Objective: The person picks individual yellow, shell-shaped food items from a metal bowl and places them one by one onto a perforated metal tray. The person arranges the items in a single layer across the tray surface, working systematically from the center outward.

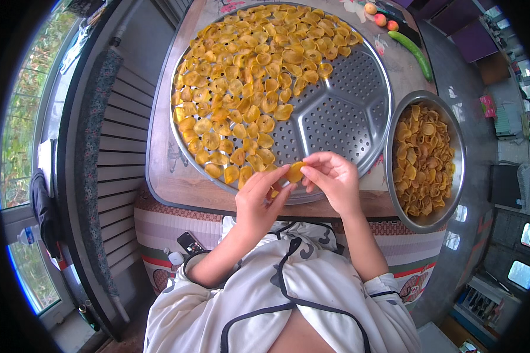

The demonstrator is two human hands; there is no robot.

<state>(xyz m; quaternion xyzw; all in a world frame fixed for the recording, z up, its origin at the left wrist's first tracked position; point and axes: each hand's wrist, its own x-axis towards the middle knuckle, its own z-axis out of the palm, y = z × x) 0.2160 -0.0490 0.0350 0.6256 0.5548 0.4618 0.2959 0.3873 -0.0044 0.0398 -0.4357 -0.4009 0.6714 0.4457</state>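
Pinched between the thumb and forefinger of my right hand [335, 178] is a thin, yellow-orange dried slice [295, 172], perhaps potato. My left hand [260, 198] has its forefinger tip at the slice's left edge, thumb held apart below; whether it grips the slice too is unclear. Both hands are over the near rim of a large round perforated metal tray [335, 128]. Similar curled slices [247, 66] cover the tray's far and left parts, while its right part shows bare metal. A few slices lie partly hidden beside my left fingers.
At right, a steel bowl [393, 176] heaped with dried slices [424, 154] overhangs the table [168, 150] edge. A cucumber [410, 50] and several round fruits [380, 20] lie far right. A phone [190, 242] and earbud case [176, 258] rest on the striped seat at left.
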